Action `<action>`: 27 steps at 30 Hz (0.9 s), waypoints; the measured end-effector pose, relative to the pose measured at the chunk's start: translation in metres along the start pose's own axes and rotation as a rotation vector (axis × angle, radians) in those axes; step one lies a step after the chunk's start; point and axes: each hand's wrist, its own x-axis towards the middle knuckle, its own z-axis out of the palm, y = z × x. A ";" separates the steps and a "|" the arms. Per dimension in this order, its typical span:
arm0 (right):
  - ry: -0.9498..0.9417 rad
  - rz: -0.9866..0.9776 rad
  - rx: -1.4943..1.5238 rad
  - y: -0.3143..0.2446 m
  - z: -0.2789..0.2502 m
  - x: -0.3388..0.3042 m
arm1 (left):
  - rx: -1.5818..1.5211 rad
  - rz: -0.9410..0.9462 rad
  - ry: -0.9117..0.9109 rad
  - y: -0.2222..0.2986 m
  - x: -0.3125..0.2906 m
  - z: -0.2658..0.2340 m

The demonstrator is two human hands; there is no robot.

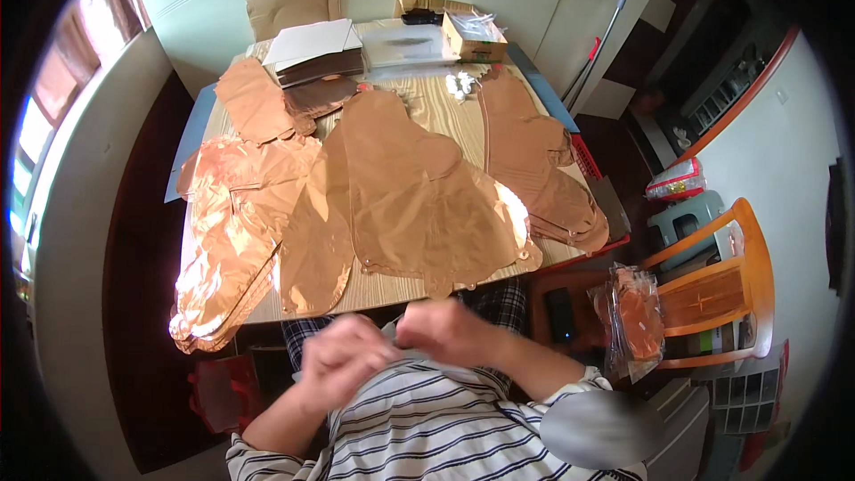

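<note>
Wood-grain table (450, 116) under copper-coloured foil shapes (419, 205), papers (310, 39), box (482, 51)

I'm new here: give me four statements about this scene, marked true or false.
1. Flat, copper-coloured foil shapes lie on the pale wood-grain table. True.
2. Both palms rest on the table. False: the bare left hand and bare right hand are near the black-striped white shirt.
3. White sheets top the brown stack at the table's far side. True.
4. Nothing stands right of the table. False: an orange-brown wooden chair does.
</note>
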 end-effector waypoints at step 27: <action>-0.193 -0.023 0.228 -0.014 0.001 0.003 | 0.493 -0.102 0.094 0.003 0.024 -0.028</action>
